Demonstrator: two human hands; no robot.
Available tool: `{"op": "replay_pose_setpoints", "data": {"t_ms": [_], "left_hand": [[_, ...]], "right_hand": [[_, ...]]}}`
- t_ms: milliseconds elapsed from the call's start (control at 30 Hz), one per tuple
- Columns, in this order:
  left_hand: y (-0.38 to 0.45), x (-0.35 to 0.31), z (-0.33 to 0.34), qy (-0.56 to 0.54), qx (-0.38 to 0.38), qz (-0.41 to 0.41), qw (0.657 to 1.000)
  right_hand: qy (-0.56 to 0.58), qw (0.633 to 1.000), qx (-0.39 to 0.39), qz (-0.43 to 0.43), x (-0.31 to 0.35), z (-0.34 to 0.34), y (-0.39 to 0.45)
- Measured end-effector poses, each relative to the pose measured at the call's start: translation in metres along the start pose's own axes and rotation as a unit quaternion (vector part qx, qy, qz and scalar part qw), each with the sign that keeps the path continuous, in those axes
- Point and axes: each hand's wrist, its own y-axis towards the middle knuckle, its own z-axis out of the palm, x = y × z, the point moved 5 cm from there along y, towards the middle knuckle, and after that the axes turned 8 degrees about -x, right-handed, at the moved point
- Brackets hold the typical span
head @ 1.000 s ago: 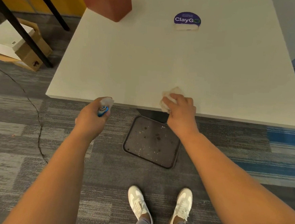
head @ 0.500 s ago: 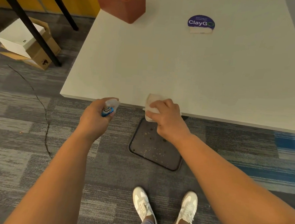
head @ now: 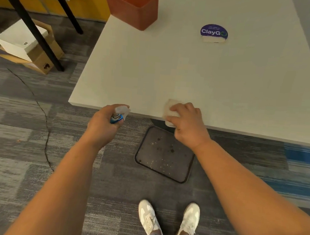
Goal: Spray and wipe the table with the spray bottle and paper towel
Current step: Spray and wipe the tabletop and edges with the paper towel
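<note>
A: We are looking down at the white table (head: pixel 200 74), the biggest thing here. What is sitting on it?

B: At its far left corner we are seeing an orange bin (head: pixel 132 5), and to the right of that, far across the top, a round purple ClayGo sticker (head: pixel 214 31).

A: And below the near edge?

B: We are seeing the table's dark base plate (head: pixel 164 153) lying on the grey carpet, and nearer us than the plate, a pair of white shoes (head: pixel 168 220).

A: Now the hands.

B: Our right hand (head: pixel 187 121) is curling round the crumpled paper towel (head: pixel 170 109), pressing it onto the table's near edge, part of it hanging over. Our left hand (head: pixel 103 124) is gripping the small spray bottle (head: pixel 118 114) with closed fingers, just off the near edge, left of the towel, its pale cap pointing toward the tabletop.
</note>
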Motion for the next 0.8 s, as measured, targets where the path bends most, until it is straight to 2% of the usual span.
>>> {"op": "replay_pose_setpoints", "data": {"t_ms": [100, 200, 267, 333, 400, 467, 533, 567, 667, 733, 800], "left_hand": [[0.001, -0.001, 0.001, -0.004, 0.003, 0.002, 1.000], [-0.001, -0.004, 0.004, 0.000, -0.001, 0.003, 1.000], [-0.004, -0.007, 0.008, 0.001, -0.002, 0.005, 1.000], [-0.007, -0.011, 0.013, -0.005, -0.003, 0.005, 1.000], [-0.010, -0.015, 0.020, -0.006, 0.001, 0.002, 1.000], [-0.013, -0.019, 0.026, -0.013, 0.000, -0.002, 1.000], [-0.013, -0.022, 0.030, -0.013, -0.004, -0.001, 1.000], [-0.013, -0.023, 0.031, -0.013, -0.007, 0.000, 1.000], [-0.016, -0.026, 0.036, -0.013, -0.008, 0.007, 1.000], [-0.016, -0.026, 0.038, -0.012, -0.006, 0.012, 1.000], [-0.018, -0.025, 0.038, -0.006, -0.006, 0.010, 1.000]], "right_hand": [[0.004, 0.999, 0.036, -0.003, 0.013, 0.017, -0.002], [-0.011, 0.994, 0.103, -0.046, -0.001, 0.036, -0.045], [0.022, 0.989, 0.134, -0.058, -0.014, 0.037, -0.076], [0.047, 0.993, 0.080, -0.077, -0.021, 0.018, -0.079], [0.065, 0.994, -0.010, -0.086, -0.022, -0.012, -0.058], [0.081, 0.991, -0.099, -0.047, -0.031, -0.040, -0.024], [0.085, 0.988, -0.129, 0.028, -0.050, -0.050, 0.005], [0.081, 0.989, -0.106, 0.070, -0.060, -0.045, 0.013], [0.041, 0.988, 0.040, 0.144, -0.074, -0.010, 0.012], [0.024, 0.992, 0.049, 0.113, -0.057, 0.003, -0.003], [0.055, 0.998, 0.034, 0.028, -0.031, 0.009, -0.020]]}}
